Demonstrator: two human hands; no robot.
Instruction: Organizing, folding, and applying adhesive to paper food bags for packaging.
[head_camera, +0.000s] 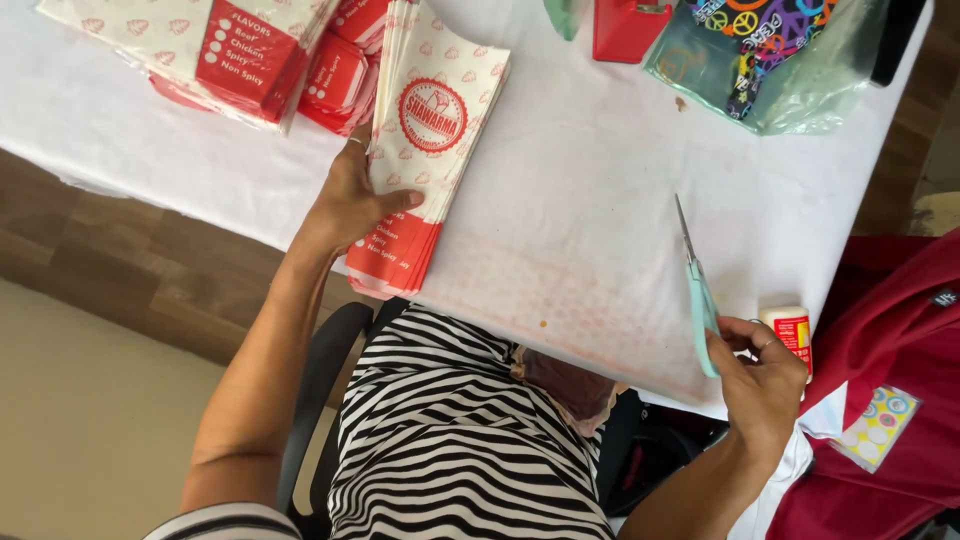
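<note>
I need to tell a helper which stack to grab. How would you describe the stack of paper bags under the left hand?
Start at the white table and go to its near left edge. There the left hand rests on a stack of flat paper bags, white with small red motifs, a round red emblem and a red bottom band. Unlike the plastic-wrapped bundles behind it, this stack is loose, unwrapped and slightly fanned.

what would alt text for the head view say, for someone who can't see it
Seen from above, a seated person's left hand presses on a stack of red-and-white paper bags on a white table, while the right hand holds pale green scissors, blades pointing away. A small glue bottle stands beside the right hand.
</note>
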